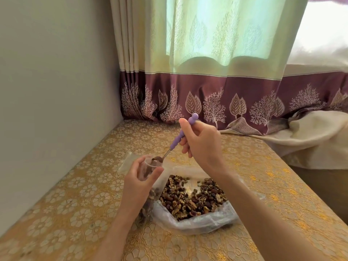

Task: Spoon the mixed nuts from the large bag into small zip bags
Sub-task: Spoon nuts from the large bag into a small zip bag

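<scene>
Gold floral cloth covers the table (79, 200), set into a corner between a plain wall and a window.

Item 1. Large bag (203, 221), clear plastic, count one. Lies flat on the table nearest the person, mouth spread wide so the mixed nuts (192, 196) are exposed for scooping. Still well stocked; by that measure much of the task remains.

Item 2. Left hand (140, 178), count one. Curled around the neck of a small zip bag (146, 169), thumb and fingers holding its mouth open and upright, directly above the large bag's left edge, probably so spills fall back into stock. Dark nuts show through its side.

Item 3. Right hand (200, 146), count one. Closed on the lilac handle of a spoon (178, 137), fingers pinching mid-handle, handle end pointing up and away. Bowl loaded with nuts, resting at the zip bag's mouth; tipping step appears in hand.

Item 4. Further clear plastic just behind the left hand, flat on the table; possibly spare zip bags, number cannot be told.

Item 5. Curtain (216, 53), pale green with maroon leaf-patterned hem, count one, hanging down to the table's far edge.

Item 6. Cream fabric (310, 140), heaped at far right.
</scene>
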Motion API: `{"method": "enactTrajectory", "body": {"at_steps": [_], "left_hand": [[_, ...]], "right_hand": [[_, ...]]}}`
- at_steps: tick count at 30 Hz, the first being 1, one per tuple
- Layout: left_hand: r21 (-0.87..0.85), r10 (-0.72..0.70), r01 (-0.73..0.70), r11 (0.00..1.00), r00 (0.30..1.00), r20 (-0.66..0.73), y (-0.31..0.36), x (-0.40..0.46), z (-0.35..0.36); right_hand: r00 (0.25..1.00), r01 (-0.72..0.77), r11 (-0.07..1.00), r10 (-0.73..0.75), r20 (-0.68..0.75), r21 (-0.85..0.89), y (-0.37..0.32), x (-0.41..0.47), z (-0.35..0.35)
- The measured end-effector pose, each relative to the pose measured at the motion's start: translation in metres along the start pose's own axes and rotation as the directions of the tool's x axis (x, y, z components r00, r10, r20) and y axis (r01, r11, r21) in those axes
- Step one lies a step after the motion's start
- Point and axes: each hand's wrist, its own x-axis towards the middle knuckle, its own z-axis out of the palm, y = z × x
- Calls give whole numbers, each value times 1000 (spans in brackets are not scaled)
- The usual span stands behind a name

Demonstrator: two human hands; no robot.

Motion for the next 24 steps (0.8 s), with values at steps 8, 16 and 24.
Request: {"method": "enactTrajectory", "body": {"at_steps": [8, 16, 24], "left_hand": [[122, -29, 22, 992, 998, 56, 0, 0, -3], [148, -67, 53, 988, 994, 91, 1, 1, -7], [244, -7, -27, 969, 990, 140, 0, -11, -12]], "right_hand": [[997, 61, 998, -59, -48, 31, 8, -5, -20], [946, -110, 983, 149, -286, 149, 41, -34, -62], [909, -300, 948, 317, -271, 101, 87, -72, -83]]}}
